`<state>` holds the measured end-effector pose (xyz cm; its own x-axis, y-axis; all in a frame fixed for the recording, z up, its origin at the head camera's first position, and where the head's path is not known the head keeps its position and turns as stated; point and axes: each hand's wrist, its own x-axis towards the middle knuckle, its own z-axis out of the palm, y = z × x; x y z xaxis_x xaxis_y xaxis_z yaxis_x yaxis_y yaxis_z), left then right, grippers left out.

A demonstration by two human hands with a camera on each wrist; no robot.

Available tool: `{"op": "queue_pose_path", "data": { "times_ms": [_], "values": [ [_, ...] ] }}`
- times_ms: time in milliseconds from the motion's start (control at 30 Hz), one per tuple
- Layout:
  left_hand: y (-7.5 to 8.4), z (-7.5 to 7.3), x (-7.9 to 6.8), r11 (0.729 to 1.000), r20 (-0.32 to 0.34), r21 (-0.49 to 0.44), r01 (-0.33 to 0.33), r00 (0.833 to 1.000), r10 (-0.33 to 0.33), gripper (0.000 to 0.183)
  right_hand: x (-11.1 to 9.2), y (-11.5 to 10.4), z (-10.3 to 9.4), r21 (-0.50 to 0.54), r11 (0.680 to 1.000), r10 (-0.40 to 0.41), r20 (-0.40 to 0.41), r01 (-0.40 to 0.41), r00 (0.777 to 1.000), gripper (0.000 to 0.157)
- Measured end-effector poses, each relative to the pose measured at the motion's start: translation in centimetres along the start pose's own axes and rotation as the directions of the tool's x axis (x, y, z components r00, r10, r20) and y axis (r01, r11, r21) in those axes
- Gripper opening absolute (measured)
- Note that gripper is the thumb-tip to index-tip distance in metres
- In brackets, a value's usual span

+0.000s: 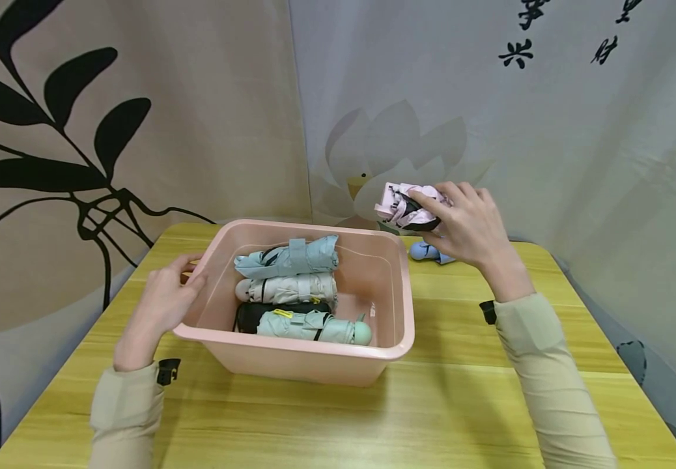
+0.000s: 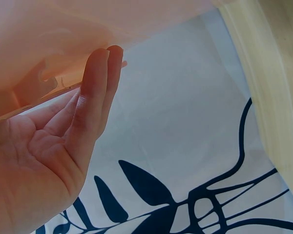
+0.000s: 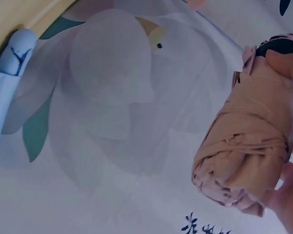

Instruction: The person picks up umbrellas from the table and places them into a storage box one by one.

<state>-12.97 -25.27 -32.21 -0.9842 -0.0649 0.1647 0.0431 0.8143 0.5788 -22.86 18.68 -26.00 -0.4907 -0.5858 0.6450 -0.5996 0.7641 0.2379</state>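
Observation:
My right hand (image 1: 468, 225) grips a folded pink umbrella (image 1: 396, 203) above the table, just right of the bin's far corner. In the right wrist view, the rolled cloth of the pink umbrella (image 3: 249, 131) shows, with fingers around its side. At the left rim of a pink plastic bin (image 1: 291, 355), my left hand (image 1: 165, 296) holds the edge. The left wrist view shows its fingers (image 2: 90, 92) against the bin's outside. Inside the bin lie a light blue umbrella (image 1: 291, 258), a white umbrella (image 1: 291, 288), a black umbrella (image 1: 250, 317) and a mint green umbrella (image 1: 309, 327).
A blue folded umbrella (image 1: 426, 251) lies on the wooden table (image 1: 461, 404) near the back edge, partly behind my right hand. Printed curtains (image 1: 215, 117) hang close behind the table.

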Motion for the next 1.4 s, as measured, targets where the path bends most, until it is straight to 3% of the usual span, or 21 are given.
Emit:
{"op": "queue_pose_path", "data": {
  "times_ms": [367,667,1033,1400],
  "values": [
    [0.0,0.0,0.0,1.000,0.004,-0.005,0.003,1.000,-0.003,0.047,2.5,-2.1,0.0,0.005,0.999,-0.046,0.016,0.046,0.999,0.062],
    [0.0,0.1,0.0,1.000,-0.016,-0.006,-0.002,1.000,0.002,0.046,4.5,-4.1,0.1,0.029,0.996,-0.085,0.114,0.082,0.990,0.061],
    [0.0,0.2,0.1,1.000,-0.020,0.005,-0.003,1.000,0.003,0.046,6.8,-6.8,0.8,0.043,0.980,-0.198,0.085,0.195,0.976,0.058],
    [0.1,0.2,0.0,1.000,-0.014,-0.001,0.004,1.000,-0.004,0.047,8.8,-10.1,0.5,0.071,0.970,-0.241,0.196,0.231,0.951,0.058]
  ]
}}
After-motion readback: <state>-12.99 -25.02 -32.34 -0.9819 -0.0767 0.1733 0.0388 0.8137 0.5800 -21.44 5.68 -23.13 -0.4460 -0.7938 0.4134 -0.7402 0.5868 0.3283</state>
